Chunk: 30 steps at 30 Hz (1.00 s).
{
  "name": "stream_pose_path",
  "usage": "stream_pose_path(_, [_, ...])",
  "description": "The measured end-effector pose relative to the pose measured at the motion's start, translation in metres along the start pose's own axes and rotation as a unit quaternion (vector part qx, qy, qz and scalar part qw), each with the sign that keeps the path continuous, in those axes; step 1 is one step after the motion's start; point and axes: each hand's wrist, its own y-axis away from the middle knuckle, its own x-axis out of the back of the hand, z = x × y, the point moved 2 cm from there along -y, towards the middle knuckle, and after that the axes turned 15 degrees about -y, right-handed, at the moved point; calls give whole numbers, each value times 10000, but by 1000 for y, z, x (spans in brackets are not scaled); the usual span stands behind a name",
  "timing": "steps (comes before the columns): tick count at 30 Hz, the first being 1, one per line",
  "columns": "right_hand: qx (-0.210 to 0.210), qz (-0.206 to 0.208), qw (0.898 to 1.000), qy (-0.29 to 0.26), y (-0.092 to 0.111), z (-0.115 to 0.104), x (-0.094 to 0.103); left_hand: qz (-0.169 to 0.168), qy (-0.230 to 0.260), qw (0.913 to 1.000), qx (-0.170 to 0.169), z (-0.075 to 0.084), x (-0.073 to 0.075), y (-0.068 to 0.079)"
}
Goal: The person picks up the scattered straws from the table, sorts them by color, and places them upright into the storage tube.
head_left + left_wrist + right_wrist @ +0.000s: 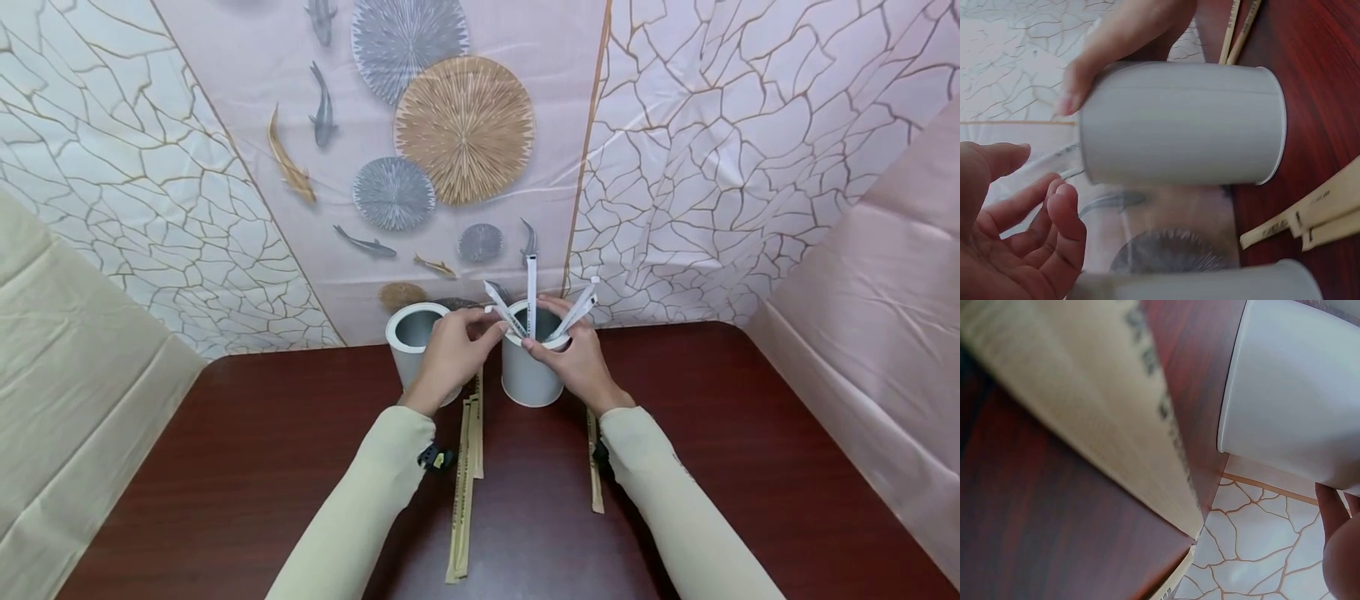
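Note:
A grey-white can stands upright at the back of the table, with several slim white printed packets leaning out of its mouth. My right hand grips this can near the top, the thumb at its front rim and the fingers round the far side. My left hand is at the can's left rim, close to the left-leaning packets. In the left wrist view its thumb stands apart from loosely bent fingers, whose tips are near a packet's end. A second grey-white can is partly hidden behind the left hand.
Long tan printed paper sleeves lie on the dark red table between the forearms. Another tan sleeve lies beside the right wrist. Behind the table hangs a patterned cloth.

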Motion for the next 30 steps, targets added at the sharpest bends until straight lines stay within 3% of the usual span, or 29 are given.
stream_pose_path(6, [-26, -8, 9999, -144, 1, 3, -2, 87, -40, 9993, 365, -10, 35, 14])
stream_pose_path(10, [-50, 11, 9998, -185, 0, 2, -2, 536, 143, 9979, 322, -27, 61, 18])
stream_pose_path(14, [-47, 39, 9998, -175, 0, 2, -1, 1104, 271, 9931, 284, -56, 75, 17])
stream_pose_path(18, [-23, 48, 9998, -168, 0, 3, -1, 1360, 368, 9897, 266, -89, 73, 16])
stream_pose_path(21, [9, 59, 9998, -167, 0, 3, -1, 1173, 287, 9927, 52, -107, 65, 14])
stream_pose_path(26, [25, 80, 9998, -185, -1, 2, -1, 522, -21, 9985, -164, -114, 48, 9])
stream_pose_path(30, [-14, 97, 9997, -238, 0, 4, -2, 239, -311, 9990, -221, -116, 38, 5])
